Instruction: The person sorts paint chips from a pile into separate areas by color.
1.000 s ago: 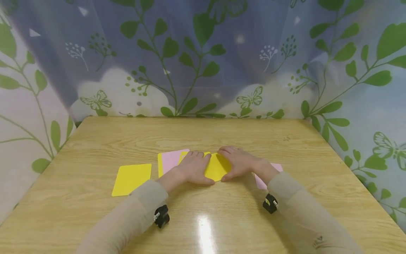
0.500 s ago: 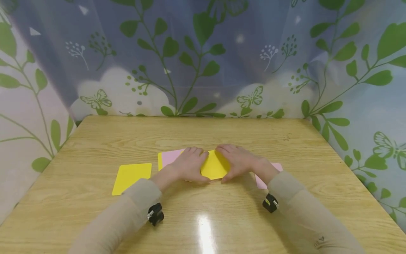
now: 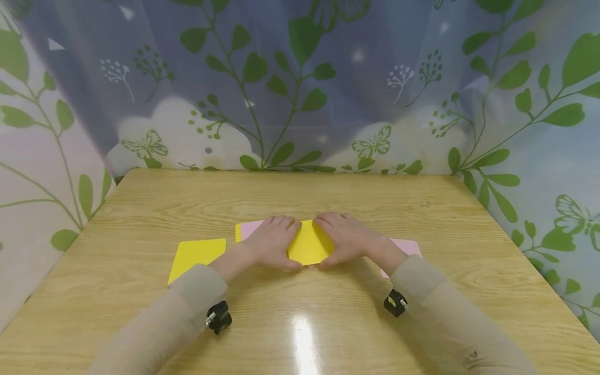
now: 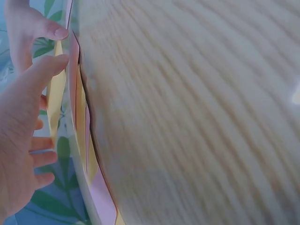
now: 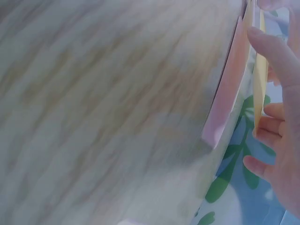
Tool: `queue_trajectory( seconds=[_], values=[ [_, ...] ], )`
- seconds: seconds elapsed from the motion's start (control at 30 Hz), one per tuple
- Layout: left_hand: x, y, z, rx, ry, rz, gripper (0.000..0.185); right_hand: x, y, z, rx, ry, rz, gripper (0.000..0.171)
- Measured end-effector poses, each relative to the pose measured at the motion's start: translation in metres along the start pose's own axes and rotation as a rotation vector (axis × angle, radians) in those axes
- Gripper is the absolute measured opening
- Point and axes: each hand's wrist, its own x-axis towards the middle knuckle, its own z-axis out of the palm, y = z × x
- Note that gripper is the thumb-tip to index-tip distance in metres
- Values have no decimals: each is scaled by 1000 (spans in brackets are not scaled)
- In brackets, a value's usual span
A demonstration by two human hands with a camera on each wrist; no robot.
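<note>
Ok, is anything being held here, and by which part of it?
Yes, a yellow card, by its opposite sides: the left hand holds its left side, the right hand its right.

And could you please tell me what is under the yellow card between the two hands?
The near edge of a pink card shows below the held yellow card; the rest beneath is covered.

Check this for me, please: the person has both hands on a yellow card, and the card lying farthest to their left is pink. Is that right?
Not quite: the head view shows that the leftmost card is yellow, not pink. The rest holds: the left hand and right hand are both on a yellow card.
</note>
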Motion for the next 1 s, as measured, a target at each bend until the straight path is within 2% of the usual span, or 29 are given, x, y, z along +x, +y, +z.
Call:
queue_trajectory(
  seconds=[0.2, 0.4, 0.6, 0.8, 1.0],
  values=[
    [-8, -8, -5, 4, 1, -36, 110, 11, -11, -6, -28, 17, 6, 102],
    [-22, -19, -6, 2, 44, -26, 106, 22, -26, -9, -36, -3, 18, 101],
    [-41, -35, -9, -37, 126, 13, 101, 35, -43, -14, -66, 8, 14, 99],
    [-62, -54, -8, -70, 123, 18, 100, 54, -62, -13, -140, 71, -34, 98],
    [-85, -70, -6, -36, 139, 49, 99, 71, -82, -10, -179, 84, -34, 99]
  ],
)
